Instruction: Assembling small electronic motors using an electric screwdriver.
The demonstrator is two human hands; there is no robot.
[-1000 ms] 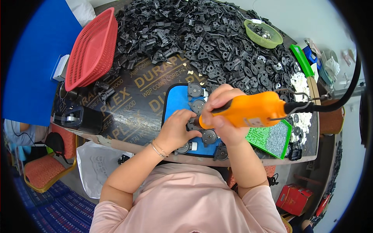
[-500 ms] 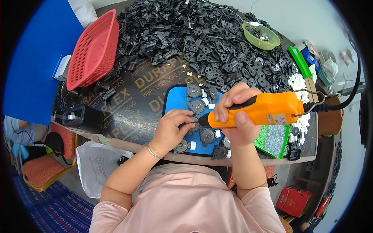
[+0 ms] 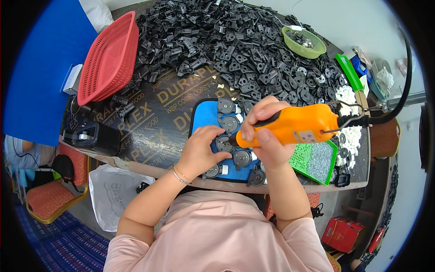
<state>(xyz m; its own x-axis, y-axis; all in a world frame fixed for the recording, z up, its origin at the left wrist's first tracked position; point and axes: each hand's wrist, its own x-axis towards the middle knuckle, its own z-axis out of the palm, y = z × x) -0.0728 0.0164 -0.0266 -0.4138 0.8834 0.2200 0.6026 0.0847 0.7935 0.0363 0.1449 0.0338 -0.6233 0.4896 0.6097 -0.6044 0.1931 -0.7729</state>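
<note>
My right hand [image 3: 268, 136] is wrapped around an orange-and-black electric screwdriver [image 3: 306, 124], held sideways with a cable at its rear. Its dark tip reaches the middle of a round black plastic part [image 3: 224, 143] on a blue mat [image 3: 205, 111]. Fingers apart, my left hand [image 3: 199, 152] rests beside that same part, forefinger above it and thumb below; whether they touch it is hard to tell. More round black parts with white tabs lie around it, such as one wheel-like part [image 3: 242, 158] just below right. The right hand hides some of the mat.
Loose black plastic pieces [image 3: 217, 45] are heaped across the back. A green tray [image 3: 312, 163] of small screws stands at the right, near white pieces [image 3: 349, 97]. A red basket [image 3: 108, 59] and a black tape dispenser [image 3: 93, 138] are left; a light green basket [image 3: 304, 43] sits back right.
The screwdriver and my right hand have shifted left, bringing the tip onto the round part. My left thumb and forefinger have spread from a pinch at that part.
</note>
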